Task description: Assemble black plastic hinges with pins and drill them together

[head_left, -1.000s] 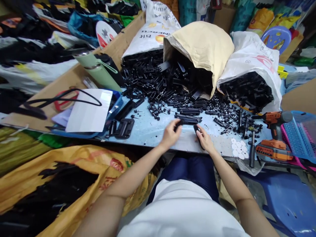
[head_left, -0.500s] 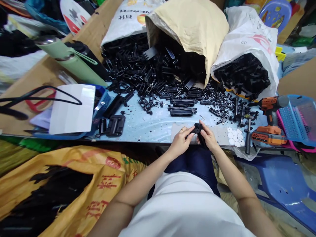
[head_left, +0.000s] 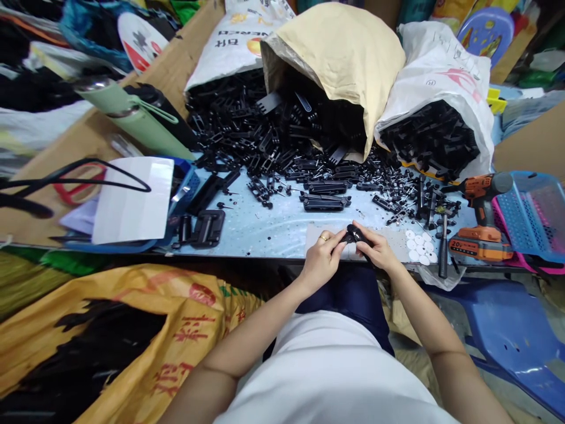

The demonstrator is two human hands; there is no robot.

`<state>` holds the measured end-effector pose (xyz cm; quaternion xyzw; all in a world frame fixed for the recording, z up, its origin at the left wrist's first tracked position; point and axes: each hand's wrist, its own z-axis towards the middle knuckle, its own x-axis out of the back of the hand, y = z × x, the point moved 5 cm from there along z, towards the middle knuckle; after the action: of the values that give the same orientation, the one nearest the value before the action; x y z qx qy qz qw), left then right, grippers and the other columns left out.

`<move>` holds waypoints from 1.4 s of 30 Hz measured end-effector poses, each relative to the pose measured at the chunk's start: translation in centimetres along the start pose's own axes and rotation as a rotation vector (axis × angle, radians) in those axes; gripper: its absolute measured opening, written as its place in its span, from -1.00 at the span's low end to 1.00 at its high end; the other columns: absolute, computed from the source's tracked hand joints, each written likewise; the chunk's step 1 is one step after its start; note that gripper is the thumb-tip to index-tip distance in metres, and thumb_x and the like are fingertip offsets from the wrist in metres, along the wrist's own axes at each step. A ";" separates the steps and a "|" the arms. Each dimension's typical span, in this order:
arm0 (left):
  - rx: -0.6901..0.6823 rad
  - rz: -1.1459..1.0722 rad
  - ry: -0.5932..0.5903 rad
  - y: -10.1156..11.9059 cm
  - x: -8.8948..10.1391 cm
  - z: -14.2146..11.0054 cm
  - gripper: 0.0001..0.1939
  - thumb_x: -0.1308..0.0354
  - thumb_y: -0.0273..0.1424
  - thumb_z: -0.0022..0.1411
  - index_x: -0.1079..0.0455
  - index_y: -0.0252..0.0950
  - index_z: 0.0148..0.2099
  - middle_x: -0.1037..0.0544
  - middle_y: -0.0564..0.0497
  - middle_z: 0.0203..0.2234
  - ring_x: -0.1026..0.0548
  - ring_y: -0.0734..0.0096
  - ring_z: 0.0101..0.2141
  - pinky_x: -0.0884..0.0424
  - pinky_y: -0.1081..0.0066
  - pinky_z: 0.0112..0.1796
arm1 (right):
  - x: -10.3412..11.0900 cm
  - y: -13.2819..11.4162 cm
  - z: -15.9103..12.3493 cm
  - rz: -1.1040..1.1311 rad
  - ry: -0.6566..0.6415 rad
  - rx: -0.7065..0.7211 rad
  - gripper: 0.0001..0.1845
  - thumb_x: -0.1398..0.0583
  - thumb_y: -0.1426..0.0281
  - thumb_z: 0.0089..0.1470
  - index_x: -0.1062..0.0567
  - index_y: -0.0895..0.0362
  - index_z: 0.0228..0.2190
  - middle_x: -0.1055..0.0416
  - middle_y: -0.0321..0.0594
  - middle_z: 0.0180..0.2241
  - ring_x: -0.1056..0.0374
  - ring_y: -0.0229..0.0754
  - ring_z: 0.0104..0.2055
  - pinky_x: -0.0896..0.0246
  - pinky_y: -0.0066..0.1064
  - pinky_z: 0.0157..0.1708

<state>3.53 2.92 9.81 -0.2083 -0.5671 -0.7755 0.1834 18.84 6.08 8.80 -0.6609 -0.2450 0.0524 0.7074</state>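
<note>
At the front edge of the blue table, my left hand (head_left: 324,257) pinches one side of a black plastic part (head_left: 354,232). My right hand (head_left: 375,247) is closed on the same part from the other side; its exact shape is partly hidden by my fingers. Beyond my hands lie long black plastic pieces (head_left: 327,202), stacked side by side. Just right of my right hand is a cluster of white round discs (head_left: 421,246). A hammer (head_left: 443,244) with a dark handle lies beside the discs.
An orange cordless drill (head_left: 481,221) and a blue basket (head_left: 536,215) stand at the right. Sacks spill black parts across the back, including a beige sack (head_left: 339,53). Loose screws (head_left: 406,191) lie near the right sack. A green bottle (head_left: 145,123) leans at the left.
The black part has turned in my fingers: its long end pointed down toward my lap before and is now mostly covered by my right hand. The camera view has shifted slightly.
</note>
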 end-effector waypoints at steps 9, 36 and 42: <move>-0.040 -0.034 0.413 2.5 -0.1 -0.3 -0.61 0.20 -0.32 0.34 -0.26 -0.25 0.12 -0.42 -0.07 -0.35 -0.41 0.38 -0.28 -0.38 0.35 -0.21 | -1.8 -2.5 0.1 -0.181 0.211 0.152 -0.38 0.00 0.04 0.11 -0.19 0.01 0.15 -0.37 -0.14 -0.21 -0.35 -0.25 -0.43 -0.37 -0.40 -0.44; -0.097 0.403 -0.214 -3.3 -3.0 -0.3 -0.49 0.00 -0.60 0.07 -0.26 -0.19 0.09 -0.34 -0.17 0.04 -0.18 0.01 0.13 -0.10 -0.09 0.06 | 14.0 2.8 6.5 -1.426 0.205 -0.147 -0.59 0.03 0.60 0.07 -0.46 0.22 -0.10 -0.27 0.09 0.03 -0.19 0.05 0.01 -0.22 -0.17 -0.20; -0.306 0.631 -0.621 -1.9 -4.2 1.6 -0.56 0.13 -0.66 0.16 -0.32 -0.26 0.03 -0.51 -0.13 -0.28 -0.45 0.26 -0.20 -0.28 0.18 -0.11 | 21.4 5.6 7.4 -1.677 -0.267 -0.089 -0.63 -0.04 0.65 0.00 -0.50 0.15 -0.21 -0.34 -0.04 0.01 -0.17 -0.06 0.06 -0.13 -0.24 -0.13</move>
<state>6.31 5.15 6.48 -0.6175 -0.3831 -0.6575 0.1990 35.84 21.96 9.43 -0.2762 -0.7369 -0.4213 0.4508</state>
